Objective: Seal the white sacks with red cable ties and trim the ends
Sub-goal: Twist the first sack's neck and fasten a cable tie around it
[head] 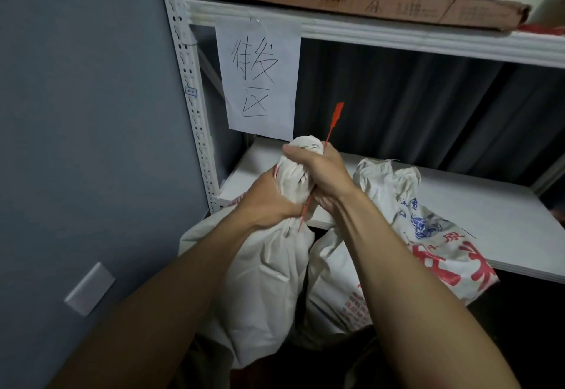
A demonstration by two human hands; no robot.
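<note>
- a white switch plate (89,289) sits on the grey wall (76,113), low at the far left.
- the white shelf upright (189,89) runs down beside the wall. a paper sign (258,79) with handwritten characters hangs from the front edge of the upper shelf at its left corner.
- left hand (269,202): fingers are curled tight round the base of the gathered neck of the white sack (275,266), a firm grasp low on the bunch.
- the white sack stands below the front-left corner of the lower shelf (489,220), and its twisted neck rises in front of that shelf's front edge.
- red cable tie (335,116): the flat tag end stands above the neck, tilted right. the thin tail comes out below, between the two hands, and points down across the sack. a trace of red shows at the left side of the neck. whether the tie is locked cannot be told.
- right hand (321,171): it is wrapped round the upper part of the neck, thumb across the top of the bunch, a closed grasp on the cloth. whether it also pinches the tie cannot be told.
- a second sack (428,235), printed in red and blue, touches the first on its right and leans over the shelf's front edge, mouth loosely bunched.
- a flat cardboard box (367,3) lies along the upper shelf.
</note>
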